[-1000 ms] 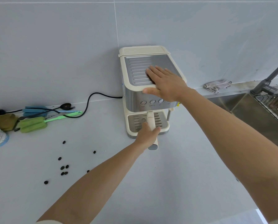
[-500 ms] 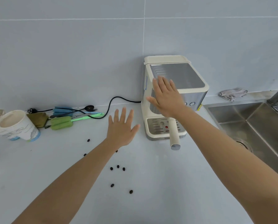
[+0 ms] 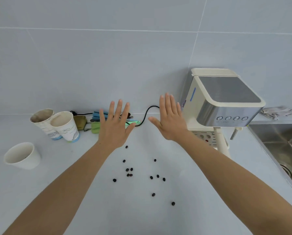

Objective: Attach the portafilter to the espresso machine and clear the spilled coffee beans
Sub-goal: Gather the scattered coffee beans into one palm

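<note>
A cream and steel espresso machine stands at the right against the wall. The portafilter's cream handle sticks out from under its front, over the drip tray. Several dark coffee beans lie scattered on the pale counter between my forearms. My left hand hovers above the counter with its fingers spread and nothing in it. My right hand is also flat and empty, just left of the machine and apart from it.
Two used paper cups and a white cup stand at the left. Blue and green tools and a black power cord lie along the wall. A steel sink is at the right, a grey cloth behind it.
My left hand let go of the portafilter handle and moved left over the beans. My right hand came off the machine's top. The view swung left, bringing the cups into sight.
</note>
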### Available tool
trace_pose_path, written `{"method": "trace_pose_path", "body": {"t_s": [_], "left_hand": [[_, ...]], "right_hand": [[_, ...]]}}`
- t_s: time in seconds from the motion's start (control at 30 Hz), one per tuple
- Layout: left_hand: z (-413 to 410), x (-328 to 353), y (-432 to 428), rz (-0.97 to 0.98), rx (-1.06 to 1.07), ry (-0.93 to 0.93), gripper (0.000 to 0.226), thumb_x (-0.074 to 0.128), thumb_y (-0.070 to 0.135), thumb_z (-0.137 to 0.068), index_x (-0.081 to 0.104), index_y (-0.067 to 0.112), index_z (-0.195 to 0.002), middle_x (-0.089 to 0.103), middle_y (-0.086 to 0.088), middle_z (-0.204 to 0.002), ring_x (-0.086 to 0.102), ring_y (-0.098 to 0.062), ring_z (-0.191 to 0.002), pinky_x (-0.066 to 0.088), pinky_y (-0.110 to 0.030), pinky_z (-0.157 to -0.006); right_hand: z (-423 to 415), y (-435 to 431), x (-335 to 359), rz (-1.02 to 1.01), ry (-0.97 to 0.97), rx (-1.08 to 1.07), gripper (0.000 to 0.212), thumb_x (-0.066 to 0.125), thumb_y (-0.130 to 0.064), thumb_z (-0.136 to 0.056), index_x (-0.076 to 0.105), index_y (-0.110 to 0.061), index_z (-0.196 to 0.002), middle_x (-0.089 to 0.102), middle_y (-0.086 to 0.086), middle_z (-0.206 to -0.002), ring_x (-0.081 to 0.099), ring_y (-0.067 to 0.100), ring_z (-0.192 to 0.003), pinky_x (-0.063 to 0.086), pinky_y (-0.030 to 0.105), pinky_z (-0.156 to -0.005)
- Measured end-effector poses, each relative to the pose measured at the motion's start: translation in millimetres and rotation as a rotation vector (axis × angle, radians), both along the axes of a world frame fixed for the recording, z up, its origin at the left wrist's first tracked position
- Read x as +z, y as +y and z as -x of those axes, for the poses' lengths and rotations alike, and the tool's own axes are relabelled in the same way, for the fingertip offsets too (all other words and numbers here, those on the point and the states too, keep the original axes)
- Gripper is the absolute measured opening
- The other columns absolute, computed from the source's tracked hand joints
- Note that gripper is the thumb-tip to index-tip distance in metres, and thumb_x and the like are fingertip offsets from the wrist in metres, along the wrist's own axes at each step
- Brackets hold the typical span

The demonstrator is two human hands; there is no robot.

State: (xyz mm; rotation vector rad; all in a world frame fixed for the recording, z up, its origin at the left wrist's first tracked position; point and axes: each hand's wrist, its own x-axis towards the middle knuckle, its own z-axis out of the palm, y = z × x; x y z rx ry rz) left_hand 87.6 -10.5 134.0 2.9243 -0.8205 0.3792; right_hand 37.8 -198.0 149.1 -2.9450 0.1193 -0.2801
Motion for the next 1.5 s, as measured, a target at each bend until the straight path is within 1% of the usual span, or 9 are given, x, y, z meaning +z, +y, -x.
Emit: {"method": "trace_pose_path", "body": {"t_s": [0.17,0.27,0.37,0.43,0.53,0.83,1.23,1.37,1.5], "left_hand": [[-4.4,-38.8,34.1,-0.043,-0.002,0.087,0.084,-0.031,0.066,-0.066,-0.015,0.023,-0.137,0.004,-0.009,-0.157,0.005,-0.028,-0.144,0.008,-0.054,-0.114],[0.4,-63.3,49.1,-0.079,-0.002,0.164,0.084,-0.034,0.065,-0.063,-0.023,0.024,-0.135,-0.006,-0.006,-0.157,-0.002,-0.025,-0.145,0.005,-0.051,-0.115],[12.0,-89.6,61.3,-0.115,-0.008,0.248,0.063,-0.006,0.06,-0.083,-0.03,0.027,-0.132,-0.013,-0.003,-0.157,-0.008,-0.023,-0.144,0.002,-0.049,-0.116],[22.7,-105.9,67.7,-0.131,-0.022,0.302,0.063,0.009,0.055,-0.09,-0.033,0.028,-0.127,-0.016,-0.002,-0.156,-0.011,-0.022,-0.144,0.0,-0.048,-0.116],[42.3,-126.6,77.0,-0.15,-0.037,0.404,0.065,0.013,0.054,-0.092,-0.033,0.027,-0.128,-0.019,0.0,-0.155,-0.015,-0.021,-0.143,-0.004,-0.047,-0.116],[93.5,-167.4,93.5,-0.181,0.046,0.638,0.073,0.017,0.054,-0.092,-0.022,0.015,-0.141,-0.021,-0.004,-0.155,-0.018,-0.019,-0.142,-0.007,-0.046,-0.116],[101.9,-176.9,80.2,-0.228,0.183,0.725,0.077,0.015,0.055,-0.092,-0.02,0.007,-0.141,-0.023,-0.007,-0.154,-0.021,-0.02,-0.141,-0.009,-0.047,-0.115],[94.5,-174.6,70.1,-0.253,0.188,0.719,0.076,0.014,0.054,-0.092,-0.018,0.006,-0.141,-0.022,-0.008,-0.154,-0.021,-0.02,-0.141,-0.009,-0.048,-0.116],[86.8,-173.5,59.3,-0.287,0.17,0.691,0.075,0.013,0.053,-0.092,-0.016,0.006,-0.142,-0.019,-0.008,-0.155,-0.019,-0.019,-0.142,-0.01,-0.048,-0.114]], "right_hand": [[5.1,20.7,-24.6,-0.003,0.103,-0.034,0.078,0.016,-0.056,-0.09,-0.018,-0.007,-0.14,-0.018,0.013,-0.153,-0.019,0.025,-0.14,-0.01,0.037,-0.114],[16.1,30.9,-46.9,0.0,0.174,-0.069,0.083,0.003,-0.062,-0.082,-0.02,-0.008,-0.139,-0.019,0.012,-0.153,-0.019,0.025,-0.14,-0.01,0.036,-0.113],[31.3,40.0,-70.1,-0.002,0.226,-0.093,0.079,0.012,-0.058,-0.088,-0.022,-0.008,-0.138,-0.02,0.013,-0.153,-0.02,0.026,-0.14,-0.009,0.038,-0.114],[43.3,46.2,-82.8,-0.01,0.266,-0.107,0.086,-0.003,-0.064,-0.076,-0.023,-0.008,-0.137,-0.02,0.012,-0.153,-0.02,0.026,-0.14,-0.009,0.037,-0.114],[64.5,54.4,-101.9,-0.014,0.34,-0.121,0.095,-0.015,-0.066,-0.062,-0.025,-0.008,-0.137,-0.021,0.012,-0.152,-0.02,0.025,-0.14,-0.008,0.037,-0.114],[139.7,52.3,-155.5,-0.083,0.533,-0.21,0.093,-0.017,-0.068,-0.059,-0.031,-0.01,-0.131,-0.024,0.01,-0.152,-0.022,0.023,-0.139,-0.01,0.035,-0.114],[184.3,26.9,-189.0,-0.146,0.698,-0.301,0.1,-0.016,-0.071,-0.058,-0.029,-0.007,-0.134,-0.032,0.004,-0.146,-0.024,0.023,-0.138,-0.011,0.036,-0.115],[168.1,26.2,-195.3,-0.119,0.686,-0.305,0.082,0.006,-0.063,-0.085,-0.029,-0.007,-0.133,-0.028,0.009,-0.15,-0.024,0.023,-0.138,-0.012,0.038,-0.115],[146.6,31.0,-197.4,-0.072,0.676,-0.274,0.079,0.008,-0.06,-0.088,-0.027,-0.007,-0.135,-0.025,0.009,-0.151,-0.025,0.022,-0.138,-0.014,0.039,-0.113]]}}
